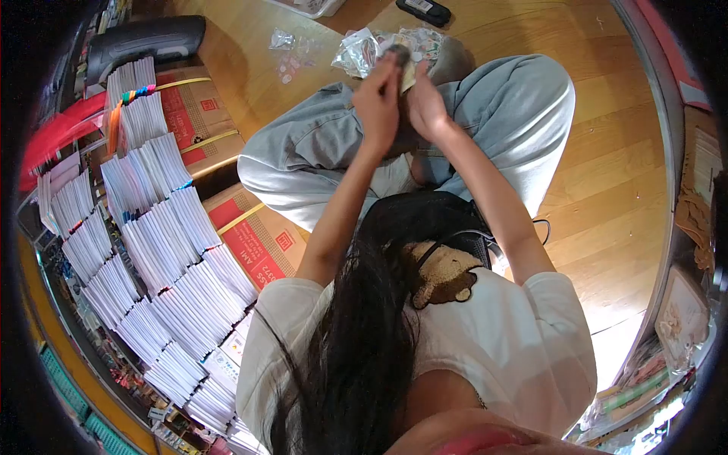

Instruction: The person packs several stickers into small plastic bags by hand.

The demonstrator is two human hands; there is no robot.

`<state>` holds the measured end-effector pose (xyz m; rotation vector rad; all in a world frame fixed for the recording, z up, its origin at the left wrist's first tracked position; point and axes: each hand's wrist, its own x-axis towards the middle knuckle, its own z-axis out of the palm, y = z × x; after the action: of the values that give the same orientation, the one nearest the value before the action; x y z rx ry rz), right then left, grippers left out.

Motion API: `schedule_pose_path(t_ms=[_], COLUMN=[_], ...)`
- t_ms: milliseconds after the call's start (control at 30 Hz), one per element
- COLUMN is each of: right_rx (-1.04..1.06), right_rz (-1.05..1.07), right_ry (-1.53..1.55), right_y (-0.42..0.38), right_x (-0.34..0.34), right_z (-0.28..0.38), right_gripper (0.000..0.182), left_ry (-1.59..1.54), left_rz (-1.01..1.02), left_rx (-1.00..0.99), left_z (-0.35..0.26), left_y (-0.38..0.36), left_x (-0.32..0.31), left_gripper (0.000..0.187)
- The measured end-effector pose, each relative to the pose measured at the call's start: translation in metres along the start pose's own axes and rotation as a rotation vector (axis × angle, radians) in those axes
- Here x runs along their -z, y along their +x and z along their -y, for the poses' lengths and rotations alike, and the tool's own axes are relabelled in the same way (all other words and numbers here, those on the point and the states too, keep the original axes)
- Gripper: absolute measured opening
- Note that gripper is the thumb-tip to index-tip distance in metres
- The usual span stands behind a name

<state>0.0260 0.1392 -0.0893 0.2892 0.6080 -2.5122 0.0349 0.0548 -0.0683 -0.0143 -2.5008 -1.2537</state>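
Carefully, we pinch the small packet (408,70) between both hands, left hand (378,102) and right hand (426,108) closed on it, just short of the packet pile (364,49), keeping fingertips steady.

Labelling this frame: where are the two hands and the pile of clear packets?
left hand (378,102), head view, back of the hand
right hand (426,106), head view, back of the hand
pile of clear packets (358,51), head view, left part

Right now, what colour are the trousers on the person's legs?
The trousers are light grey-blue, seen best in the head view, beneath both hands.
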Motion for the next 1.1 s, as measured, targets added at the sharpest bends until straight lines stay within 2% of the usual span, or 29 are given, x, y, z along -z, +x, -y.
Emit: schedule_pose_path(t_ms=[67, 167, 200, 333, 433, 467, 600, 700, 767, 833, 867, 967, 1000, 1100], right_rx=[-0.081, -0.009, 0.002, 0.047, 0.065, 0.058, 0.140, 0.172, 0.234, 0.171, 0.141, -0.006, -0.066, -0.357], right_rz=[-0.101, 0.030, 0.103, 0.008, 0.025, -0.003, -0.027, -0.061, -0.006, -0.057, -0.080, 0.011, -0.079, 0.208], right_ry=[0.078, 0.009, 0.018, -0.110, -0.532, -0.476, -0.420, -0.479, -0.541, -0.639, -0.688, -0.384, -0.442, -0.394], right_y=[0.007, -0.009, -0.006, -0.001, 0.001, -0.009, -0.007, -0.008, -0.006, -0.007, -0.007, -0.007, -0.004, -0.007], right_x=[0.008, -0.012, -0.007, -0.001, 0.016, -0.002, -0.009, -0.009, -0.006, -0.003, -0.002, -0.003, -0.003, -0.002], right_z=[0.003, 0.011, 0.006, -0.009, -0.015, -0.005, 0.004, 0.011, 0.018, 0.019, 0.020, 0.028, 0.027, 0.037], right_gripper=[0.071, 0.072, 0.066, 0.057, 0.053, 0.051, 0.047, 0.040, 0.036, 0.041, 0.044, 0.063, 0.077, 0.073], left_ry=[-0.042, 0.026, 0.065, 0.107, 0.086, 0.002, -0.688, -0.690, -0.528, -0.289, -0.275, -0.223, -0.202, -0.159], left_rz=[0.024, 0.062, 0.058, 0.014, 0.109, 0.111, 0.091, 0.187, 0.243, 0.316, 0.294, 0.263, 0.282, 0.378], left_rx=[0.000, -0.086, -0.134, -0.117, 0.136, 0.171, 0.624, 0.677, 0.558, 0.385, 0.321, 0.161, 0.127, -0.079], left_z=[-0.016, -0.007, -0.001, 0.008, 0.027, 0.061, 0.038, 0.030, 0.005, -0.005, -0.009, -0.015, -0.015, -0.012], left_y=[-0.020, -0.009, 0.000, 0.038, 0.056, 0.060, 0.049, 0.029, 0.029, 0.032, 0.034, 0.037, 0.038, 0.040], left_x=[-0.002, 0.006, 0.007, 0.011, 0.031, 0.035, 0.054, 0.057, 0.061, 0.069, 0.073, 0.087, 0.092, 0.100], left_gripper=[0.023, 0.024, 0.024, 0.024, 0.024, 0.027, 0.037, 0.040, 0.035, 0.030, 0.027, 0.022, 0.022, 0.024])
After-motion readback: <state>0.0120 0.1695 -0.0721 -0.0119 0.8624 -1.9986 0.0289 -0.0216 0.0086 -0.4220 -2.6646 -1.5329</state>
